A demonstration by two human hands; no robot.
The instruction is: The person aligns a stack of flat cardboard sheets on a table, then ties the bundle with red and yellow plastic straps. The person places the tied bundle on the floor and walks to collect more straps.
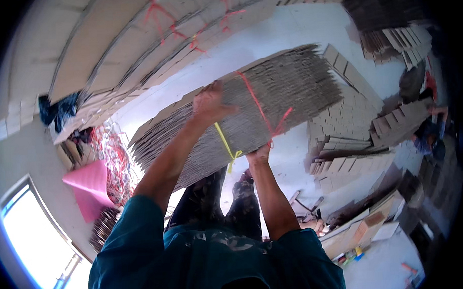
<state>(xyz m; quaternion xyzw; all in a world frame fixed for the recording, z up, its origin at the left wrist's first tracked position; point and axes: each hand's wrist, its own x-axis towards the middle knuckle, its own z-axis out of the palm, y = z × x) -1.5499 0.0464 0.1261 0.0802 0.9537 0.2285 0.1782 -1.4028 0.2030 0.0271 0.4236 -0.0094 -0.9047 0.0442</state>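
Note:
A long bundle of flat cardboard sheets (290,86), their layered edges facing up, is held in front of my body. A red strap (254,96) and a yellow strap (224,139) are tied around it, with knots at the near side. My left hand (209,103) grips across the bundle's top toward its far edge, thumb stretched to the right and fingertips partly hidden. At the near edge, close to the red knot, my right hand (259,155) holds the bundle from below; most of its fingers are out of sight.
Tall cardboard stacks (121,41) with red ties stand at the far left. More cardboard piles (345,117) are on the right, where another person (435,132) handles cardboard. Tangled straps (114,159) and a pink sheet (87,185) lie at left, near a bright window (38,238).

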